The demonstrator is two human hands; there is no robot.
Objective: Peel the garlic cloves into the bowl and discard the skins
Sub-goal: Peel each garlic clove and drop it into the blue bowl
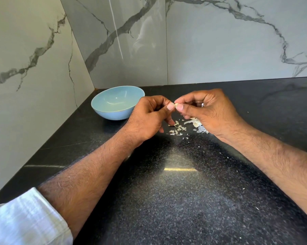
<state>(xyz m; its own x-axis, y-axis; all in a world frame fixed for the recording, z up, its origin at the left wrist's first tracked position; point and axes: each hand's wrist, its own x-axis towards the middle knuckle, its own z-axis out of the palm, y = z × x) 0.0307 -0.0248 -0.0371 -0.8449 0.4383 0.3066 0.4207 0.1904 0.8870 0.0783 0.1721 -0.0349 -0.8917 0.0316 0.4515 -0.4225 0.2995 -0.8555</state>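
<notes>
A small pale garlic clove [176, 104] is pinched between the fingertips of both hands above the black counter. My left hand [149, 115] holds it from the left with thumb and curled fingers. My right hand [207, 110], a ring on one finger, pinches it from the right. Most of the clove is hidden by the fingertips. Torn garlic skins [178, 128] lie scattered on the counter just below the hands, with more garlic pieces [196, 123] partly hidden under my right hand. A light blue bowl [103, 105] stands to the left of my left hand; its inside looks bare.
The black speckled counter [184, 191] runs into a corner of marble-patterned walls [113, 50] just behind the bowl. Tiny skin flecks [243, 188] dot the counter nearer to me. A white sleeve [25, 220] covers my left upper forearm.
</notes>
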